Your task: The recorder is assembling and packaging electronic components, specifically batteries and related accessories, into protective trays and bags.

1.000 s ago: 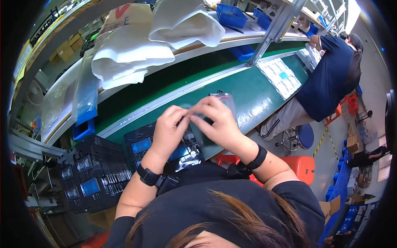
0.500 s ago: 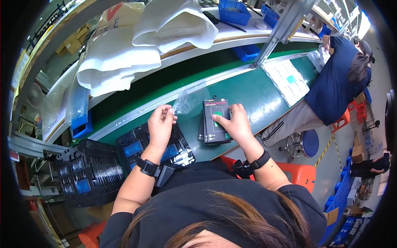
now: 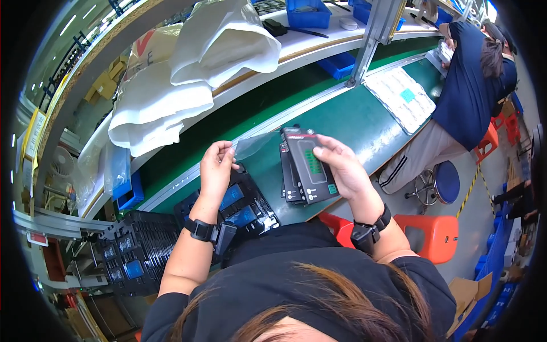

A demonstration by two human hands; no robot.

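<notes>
My left hand (image 3: 216, 166) pinches the edge of a clear plastic bag (image 3: 252, 146), which stretches out toward the boxes. A flat black box (image 3: 313, 169) with a green battery picture on its front is in my right hand (image 3: 348, 169), thumb on its face and fingers at its right side. This box is tilted, lying over more black boxes (image 3: 290, 181) stacked on the green bench; their edges show at its left. Below my left hand lies a black plastic tray (image 3: 259, 214) with blue-faced pieces in its pockets.
A tall stack of black trays (image 3: 152, 251) stands at the near left. White foam sheeting (image 3: 154, 111) hangs from the shelf. A white tray (image 3: 393, 94) sits on the bench, with a co-worker (image 3: 473, 85) beyond it. An orange stool (image 3: 430, 236) stands at my right.
My right hand has taken hold of the top box and tilted it off the stack's line, its lower end swung right. The bag in my left hand is spread flatter toward the boxes.
</notes>
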